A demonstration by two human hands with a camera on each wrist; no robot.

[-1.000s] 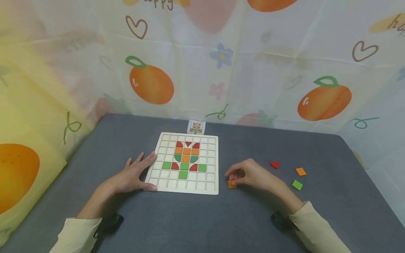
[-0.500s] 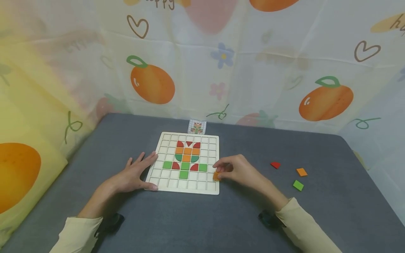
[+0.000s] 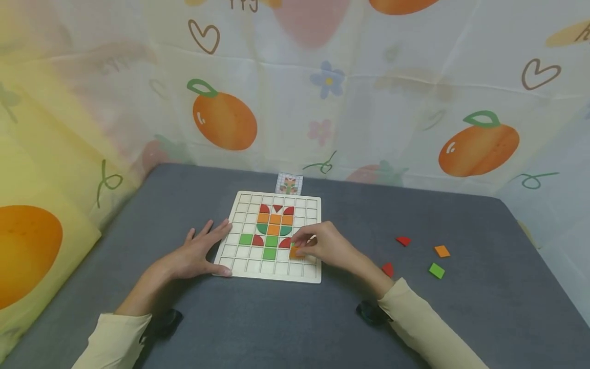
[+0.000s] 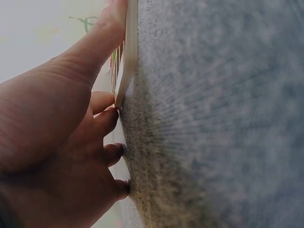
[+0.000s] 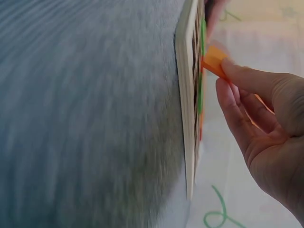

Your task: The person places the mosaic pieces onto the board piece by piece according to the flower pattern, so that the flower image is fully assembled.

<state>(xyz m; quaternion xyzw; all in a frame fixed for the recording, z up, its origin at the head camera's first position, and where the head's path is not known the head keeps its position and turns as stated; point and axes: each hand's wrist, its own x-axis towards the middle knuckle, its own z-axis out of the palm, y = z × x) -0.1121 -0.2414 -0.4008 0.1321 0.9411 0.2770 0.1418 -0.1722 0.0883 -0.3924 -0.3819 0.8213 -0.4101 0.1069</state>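
Note:
A white gridded board (image 3: 258,266) lies on the dark grey table, with red, orange and green tiles forming a flower in its squares. My left hand (image 3: 195,255) rests at the board's left side, fingers spread, thumb on the near left corner. In the left wrist view the thumb lies along the board's edge (image 4: 127,71). An orange square tile (image 5: 216,61) is pinched between thumb and fingers of my right hand (image 3: 329,246). That tile is over the board's right part, just below the right green tile, which the fingers partly cover.
Right of the board lie loose tiles: a red one (image 3: 403,241), an orange square (image 3: 442,251), a green square (image 3: 437,270) and another red one (image 3: 387,269) beside the right forearm. A small card (image 3: 289,184) with a flower pattern stands behind the board. A printed curtain (image 3: 286,102) hangs behind the table.
My right hand has carried the orange tile leftward from the table beside the board to over its right part. A red tile by the forearm has come into view. The left hand stays put.

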